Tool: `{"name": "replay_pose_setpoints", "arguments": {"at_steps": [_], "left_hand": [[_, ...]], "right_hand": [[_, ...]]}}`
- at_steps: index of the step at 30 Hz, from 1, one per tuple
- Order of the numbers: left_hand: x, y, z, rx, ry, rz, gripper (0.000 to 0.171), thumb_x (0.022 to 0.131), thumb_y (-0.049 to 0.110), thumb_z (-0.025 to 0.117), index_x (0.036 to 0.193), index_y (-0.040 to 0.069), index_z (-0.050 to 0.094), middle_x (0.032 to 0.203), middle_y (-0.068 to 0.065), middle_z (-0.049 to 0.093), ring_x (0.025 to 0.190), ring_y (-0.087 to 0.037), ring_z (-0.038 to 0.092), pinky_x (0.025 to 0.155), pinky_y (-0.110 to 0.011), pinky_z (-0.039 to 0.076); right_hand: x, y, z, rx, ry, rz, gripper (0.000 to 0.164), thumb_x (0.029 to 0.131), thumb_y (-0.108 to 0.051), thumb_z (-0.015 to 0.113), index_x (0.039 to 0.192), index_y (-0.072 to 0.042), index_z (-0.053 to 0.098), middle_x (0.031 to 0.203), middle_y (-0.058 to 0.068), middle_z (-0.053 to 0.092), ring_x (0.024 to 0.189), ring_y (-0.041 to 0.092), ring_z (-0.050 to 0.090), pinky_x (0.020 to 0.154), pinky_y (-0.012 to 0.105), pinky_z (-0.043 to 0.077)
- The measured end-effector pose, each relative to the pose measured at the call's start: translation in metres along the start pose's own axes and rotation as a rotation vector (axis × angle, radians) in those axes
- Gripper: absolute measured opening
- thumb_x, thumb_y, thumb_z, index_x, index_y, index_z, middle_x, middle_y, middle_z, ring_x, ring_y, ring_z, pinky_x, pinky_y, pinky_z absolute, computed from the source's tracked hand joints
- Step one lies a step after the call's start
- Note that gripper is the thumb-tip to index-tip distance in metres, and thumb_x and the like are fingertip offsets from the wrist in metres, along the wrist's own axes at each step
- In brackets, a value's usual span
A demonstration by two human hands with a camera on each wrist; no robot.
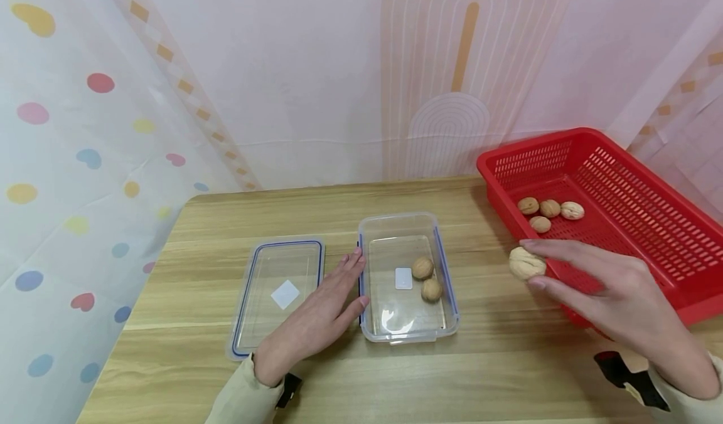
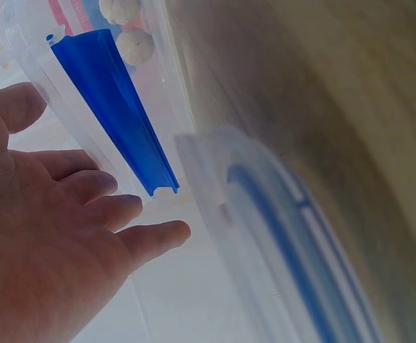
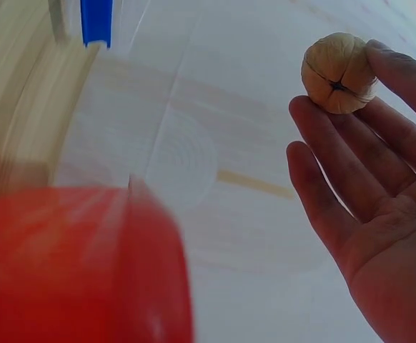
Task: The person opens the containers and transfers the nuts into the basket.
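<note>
My right hand (image 1: 615,292) pinches a walnut (image 1: 526,263) between thumb and fingertips, just off the near-left side of the red basket (image 1: 497,179). The right wrist view shows the same walnut (image 3: 338,73) held at the fingertips. With fingers extended, my left hand (image 1: 319,317) lies along the left side of a clear plastic container (image 1: 395,223), fingertips right at its rim. Inside that container two walnuts (image 1: 427,280) sit toward the right, beside a white label. In the left wrist view the left hand (image 2: 72,207) has nothing in its palm, close by a blue clip strip (image 2: 115,107).
A clear lid (image 1: 262,286) with a blue seal lies on the wooden table (image 1: 169,305), left of the container and partly under the left forearm in the head view. Several walnuts (image 1: 540,224) gather at the basket's left end. A patterned curtain (image 1: 316,85) hangs behind.
</note>
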State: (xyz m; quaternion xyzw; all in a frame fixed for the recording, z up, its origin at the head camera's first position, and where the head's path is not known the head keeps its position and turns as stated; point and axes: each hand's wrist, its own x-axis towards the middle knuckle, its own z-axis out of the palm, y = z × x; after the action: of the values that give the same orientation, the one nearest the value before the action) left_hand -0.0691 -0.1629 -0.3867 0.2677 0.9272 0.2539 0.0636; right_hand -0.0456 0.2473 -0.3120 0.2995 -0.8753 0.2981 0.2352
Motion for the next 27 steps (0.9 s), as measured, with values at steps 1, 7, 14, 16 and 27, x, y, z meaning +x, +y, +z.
{"name": "replay_pose_setpoints", "arguments": {"at_steps": [1, 7, 14, 16, 27], "left_hand": [[0.000, 0.000, 0.000, 0.001, 0.001, 0.000, 0.067, 0.111, 0.037, 0.047, 0.164, 0.002, 0.023, 0.172, -0.007, 0.012, 0.158, -0.032, 0.015, 0.125, -0.054, 0.021], [0.000, -0.001, 0.001, -0.001, 0.012, 0.006, 0.068, 0.111, 0.038, 0.047, 0.163, 0.002, 0.023, 0.172, -0.009, 0.012, 0.157, -0.033, 0.016, 0.124, -0.056, 0.022], [0.001, 0.000, 0.000, -0.004, 0.009, 0.008, 0.067, 0.111, 0.038, 0.046, 0.164, 0.003, 0.022, 0.172, -0.008, 0.013, 0.157, -0.032, 0.016, 0.125, -0.054, 0.022], [0.001, 0.000, 0.000, -0.004, 0.009, 0.008, 0.067, 0.111, 0.038, 0.046, 0.164, 0.004, 0.022, 0.172, -0.008, 0.013, 0.158, -0.032, 0.016, 0.125, -0.054, 0.022], [0.000, -0.001, 0.001, -0.008, 0.009, 0.016, 0.067, 0.111, 0.037, 0.046, 0.163, 0.002, 0.023, 0.172, -0.008, 0.012, 0.158, -0.032, 0.015, 0.125, -0.054, 0.021]], "right_hand": [[-0.002, 0.002, -0.002, -0.017, 0.005, 0.009, 0.061, 0.095, -0.065, 0.058, 0.124, -0.015, 0.077, 0.118, -0.010, 0.074, 0.109, -0.014, 0.060, 0.091, 0.004, 0.045], [-0.011, 0.015, -0.014, -0.096, 0.014, 0.058, 0.059, 0.091, -0.062, 0.066, 0.121, -0.013, 0.077, 0.114, -0.007, 0.075, 0.103, -0.020, 0.057, 0.082, 0.003, 0.048], [-0.016, 0.027, -0.028, -0.194, -0.028, 0.102, 0.056, 0.069, -0.024, 0.097, 0.119, -0.009, 0.076, 0.110, 0.013, 0.077, 0.101, 0.011, 0.071, 0.091, 0.000, 0.035], [-0.016, 0.030, -0.031, -0.223, -0.049, 0.119, 0.060, 0.065, -0.020, 0.098, 0.120, -0.009, 0.075, 0.110, 0.015, 0.077, 0.094, 0.030, 0.071, 0.091, -0.001, 0.032], [-0.008, 0.050, -0.048, -0.275, -0.097, 0.129, 0.062, 0.067, -0.029, 0.096, 0.122, -0.010, 0.074, 0.109, 0.017, 0.077, 0.099, 0.025, 0.072, 0.087, -0.005, 0.031]]}}
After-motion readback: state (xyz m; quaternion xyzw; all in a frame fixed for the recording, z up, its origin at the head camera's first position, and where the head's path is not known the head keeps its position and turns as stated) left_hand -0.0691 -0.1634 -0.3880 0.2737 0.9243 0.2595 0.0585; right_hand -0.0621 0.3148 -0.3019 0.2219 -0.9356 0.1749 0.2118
